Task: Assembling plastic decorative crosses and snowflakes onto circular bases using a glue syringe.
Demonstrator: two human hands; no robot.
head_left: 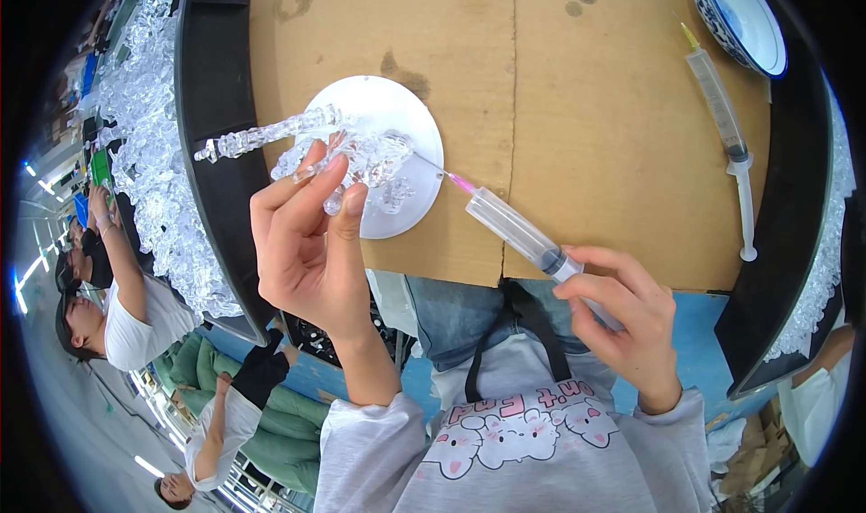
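Between the fingertips and thumb of my left hand (307,242) is a clear plastic branching piece (374,157) with ornate, beaded-looking parts. A long clear ridged stem (257,138) sticks out leftward beside it; I cannot tell whether the two are joined. Beneath them lies a white round disc (379,98). My right hand (627,314) is closed around the plunger end of a clear syringe (512,226). Its pink-based needle (460,183) slants up and left, with the thin tip close to the clear piece. Whether the tip touches it is too fine to see.
Brown cardboard (595,152) covers the table. A second syringe (719,102) with a yellow needle base lies at the right, near a blue-and-white bowl (749,21). Black bins of clear parts flank the table, the left bin (216,107) heaped full. Other people sit farther left.
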